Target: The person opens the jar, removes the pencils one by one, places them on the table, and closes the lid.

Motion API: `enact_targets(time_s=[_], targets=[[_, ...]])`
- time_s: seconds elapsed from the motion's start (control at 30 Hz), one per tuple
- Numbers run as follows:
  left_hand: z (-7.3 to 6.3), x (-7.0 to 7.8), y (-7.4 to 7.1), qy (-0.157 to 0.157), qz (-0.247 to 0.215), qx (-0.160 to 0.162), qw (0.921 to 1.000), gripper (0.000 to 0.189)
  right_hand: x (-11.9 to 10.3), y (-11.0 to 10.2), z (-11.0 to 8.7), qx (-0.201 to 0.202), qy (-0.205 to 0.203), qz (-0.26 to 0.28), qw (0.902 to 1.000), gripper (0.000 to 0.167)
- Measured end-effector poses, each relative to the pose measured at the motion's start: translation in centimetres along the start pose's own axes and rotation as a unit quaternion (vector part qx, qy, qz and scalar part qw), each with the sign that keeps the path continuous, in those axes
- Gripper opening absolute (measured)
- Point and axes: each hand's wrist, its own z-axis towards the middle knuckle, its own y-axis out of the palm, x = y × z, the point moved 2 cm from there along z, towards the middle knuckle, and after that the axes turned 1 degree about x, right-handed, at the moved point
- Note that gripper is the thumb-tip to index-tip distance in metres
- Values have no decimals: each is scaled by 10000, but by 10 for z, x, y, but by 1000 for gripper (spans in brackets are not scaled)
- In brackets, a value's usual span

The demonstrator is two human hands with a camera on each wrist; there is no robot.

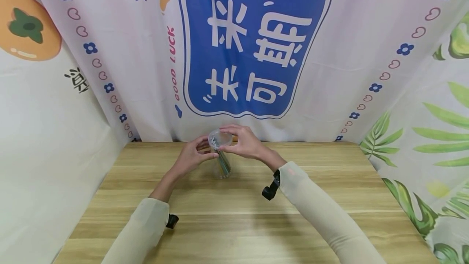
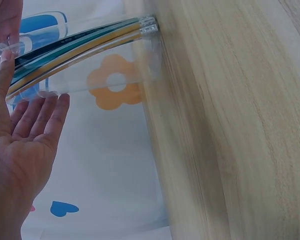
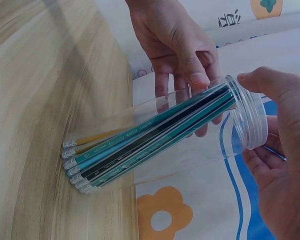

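A tall clear plastic jar point(image 1: 216, 169) stands upright at the back of the table. Inside it lean several pencils point(image 3: 140, 150) in green, black and yellow, their metal-capped ends at the bottom. My left hand point(image 1: 188, 156) holds the jar's upper side, thumb in front and fingers behind. From the right, my right hand point(image 1: 246, 144) grips the round translucent lid point(image 3: 254, 120) at the jar's mouth, its thumb and fingers on opposite sides of the rim. Beneath the left thumb, the jar's wall point(image 2: 105, 80) shows close in the left wrist view.
The wooden table point(image 1: 234, 223) reaches back to a printed curtain point(image 1: 154, 72) directly behind the jar. More printed cloth hangs along the left and right sides. A black wrist camera point(image 1: 271, 190) sits at the right cuff, another black device point(image 1: 172, 221) at the left.
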Motion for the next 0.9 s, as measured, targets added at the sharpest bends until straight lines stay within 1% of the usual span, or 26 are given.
enact_targets(time_s=[0.23, 0.33, 0.5, 0.63, 0.73, 0.8, 0.9], targets=[[0, -1, 1, -12, -59, -43, 10000, 68, 2, -1, -1, -221, -56, 109, 9997, 62], [0, -1, 1, -3, -45, -45, 10000, 68, 2, -1, -2, -193, -40, 90, 9998, 62], [-1, -1, 2, 27, -51, -25, 10000, 68, -2, -2, -7, 121, -13, -54, 9999, 62], [-1, 0, 1, 14, -33, -4, 10000, 67, -6, -1, -12, 580, -27, -235, 9980, 59], [-1, 1, 1, 10, -16, -4, 10000, 67, -8, -1, -15, 864, 50, -137, 9962, 55], [-1, 1, 1, 17, -10, -7, 10000, 68, -9, 0, -17, 947, 119, -64, 9954, 52], [0, 2, 1, 6, -36, 8, 10000, 67, -10, 0, -18, 969, 141, -39, 9952, 52]])
